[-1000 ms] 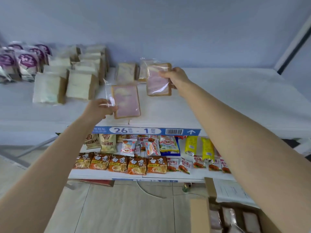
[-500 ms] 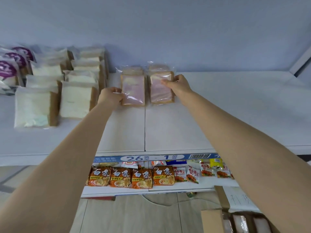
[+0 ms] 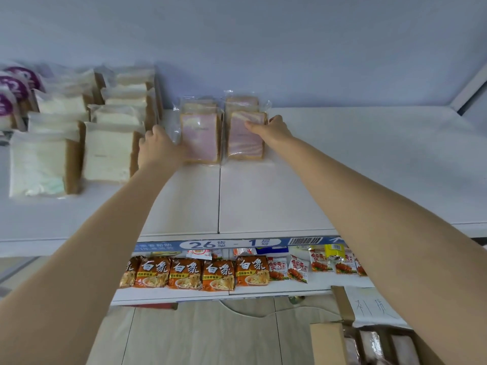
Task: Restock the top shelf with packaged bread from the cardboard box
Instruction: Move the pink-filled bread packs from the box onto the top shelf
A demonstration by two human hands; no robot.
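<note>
Two clear packs of pink-swirled bread lie side by side at the back of the white top shelf [image 3: 263, 201]. My left hand [image 3: 158, 148] grips the left edge of the left pink pack [image 3: 203, 135]. My right hand [image 3: 271, 127] holds the upper right corner of the right pink pack [image 3: 245, 140], with its fingers over the top. Both packs rest on the shelf in front of two more pink packs [image 3: 242, 101] by the wall. The open cardboard box [image 3: 326, 343] sits at the bottom right, with wrapped bread [image 3: 374, 346] inside.
Rows of white sliced bread packs [image 3: 105, 151] fill the shelf just left of my left hand, and purple-labelled packs [image 3: 13, 88] stand at the far left. The lower shelf holds orange noodle packets [image 3: 184, 272] and snack bags [image 3: 297, 270]. The shelf is bare to the right.
My left hand carried its pink pack from the shelf's front edge to the back, beside the right pack. Both packs now lie flat on the shelf. Over the last half second both hands barely moved.
</note>
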